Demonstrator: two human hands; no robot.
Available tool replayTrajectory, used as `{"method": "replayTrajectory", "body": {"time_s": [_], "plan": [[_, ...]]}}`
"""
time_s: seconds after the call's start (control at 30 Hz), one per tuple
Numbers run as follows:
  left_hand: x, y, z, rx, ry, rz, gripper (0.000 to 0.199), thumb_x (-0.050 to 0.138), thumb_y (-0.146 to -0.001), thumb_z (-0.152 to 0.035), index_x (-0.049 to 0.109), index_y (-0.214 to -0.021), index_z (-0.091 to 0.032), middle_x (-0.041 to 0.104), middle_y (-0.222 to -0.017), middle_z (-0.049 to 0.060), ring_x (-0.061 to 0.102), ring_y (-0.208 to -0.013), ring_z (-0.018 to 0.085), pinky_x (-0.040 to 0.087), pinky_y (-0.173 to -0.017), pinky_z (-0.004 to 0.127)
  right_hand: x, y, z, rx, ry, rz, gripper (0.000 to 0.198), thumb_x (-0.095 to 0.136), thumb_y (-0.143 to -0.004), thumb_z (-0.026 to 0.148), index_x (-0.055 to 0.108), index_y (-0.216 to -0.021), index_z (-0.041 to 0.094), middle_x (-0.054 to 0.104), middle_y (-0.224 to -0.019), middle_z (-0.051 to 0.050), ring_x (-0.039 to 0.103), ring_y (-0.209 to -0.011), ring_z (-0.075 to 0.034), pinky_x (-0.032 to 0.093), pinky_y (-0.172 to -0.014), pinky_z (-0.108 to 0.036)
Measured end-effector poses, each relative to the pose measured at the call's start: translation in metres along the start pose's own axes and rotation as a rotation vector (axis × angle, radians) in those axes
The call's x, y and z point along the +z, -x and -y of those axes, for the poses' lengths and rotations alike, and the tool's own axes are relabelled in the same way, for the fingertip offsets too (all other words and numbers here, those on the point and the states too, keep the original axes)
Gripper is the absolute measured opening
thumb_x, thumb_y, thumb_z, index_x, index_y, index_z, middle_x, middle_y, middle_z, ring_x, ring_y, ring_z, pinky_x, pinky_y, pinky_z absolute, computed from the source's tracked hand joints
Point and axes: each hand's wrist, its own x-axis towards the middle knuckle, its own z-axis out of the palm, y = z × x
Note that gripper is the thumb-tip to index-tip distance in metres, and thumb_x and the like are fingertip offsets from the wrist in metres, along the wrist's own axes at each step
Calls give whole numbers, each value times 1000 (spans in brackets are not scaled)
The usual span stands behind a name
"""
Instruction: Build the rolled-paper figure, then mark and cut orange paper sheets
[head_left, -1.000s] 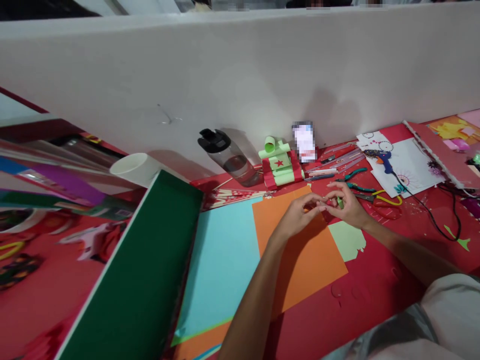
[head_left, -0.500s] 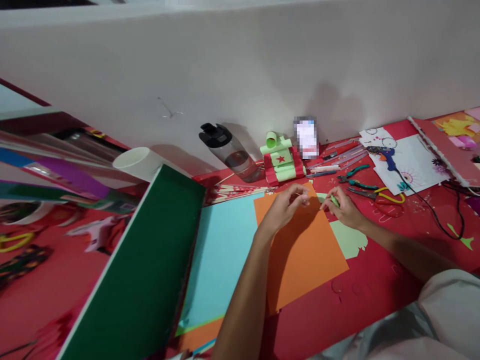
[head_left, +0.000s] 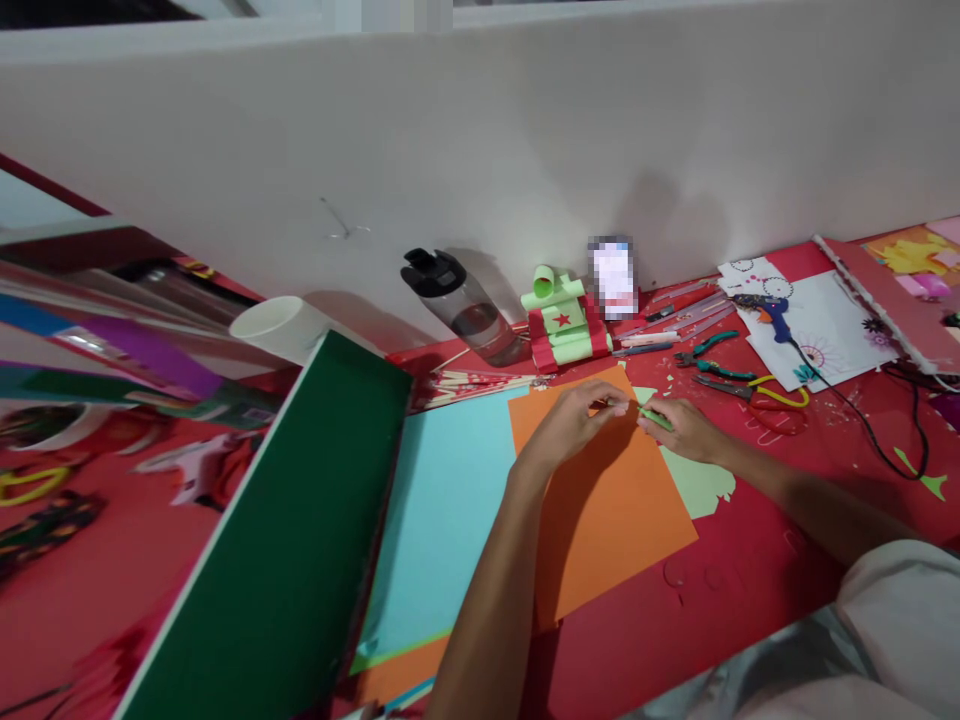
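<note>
My left hand [head_left: 574, 425] is above the upper part of an orange paper sheet [head_left: 607, 520], its thumb and fingertips pinched together. Anything between them is too small to make out. Close by on the right, my right hand [head_left: 688, 430] grips a slim light-green stick [head_left: 655, 417], whose end points left toward the left fingertips. The stick's exact kind is not clear. Under the right wrist lies a pale green paper piece [head_left: 697, 480] with a ragged edge. A light blue sheet [head_left: 450, 510] lies partly beneath the orange one.
A dark green board [head_left: 277, 540] stands tilted on the left. Behind are a water bottle [head_left: 465, 305], a green-and-red paper craft [head_left: 559, 320] and a phone [head_left: 613, 280]. To the right lie pliers [head_left: 716, 365], yellow-and-red-handled scissors [head_left: 772, 395] and a corded blue glue gun [head_left: 776, 312].
My right hand has turned and lowered slightly, so the green stick now points left toward the left hand. The left fingers have dropped a little and moved closer to it.
</note>
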Motion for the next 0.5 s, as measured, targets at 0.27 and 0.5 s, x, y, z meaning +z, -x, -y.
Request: {"method": "replayTrajectory", "body": {"time_s": [0.27,0.5], "plan": [[8,-1,-6,-30,28,74,21,66,-95,-39,75,-96,-21,79,-99,7,72,-91,22,55,-85,35,3,-2,-3,-40,36,11,25,55,-104,39,65,-93,19,66,-79,-2,56,-72,-16,33,-69,-28],[5,0,-5,-11,-32,39,21,64,-98,-41,74,-96,-22,78,-101,5,71,-92,21,54,-84,34,5,-2,-5,-50,64,5,25,55,-104,39,65,-92,19,65,-80,-2,54,-72,-17,33,-70,-28]]}}
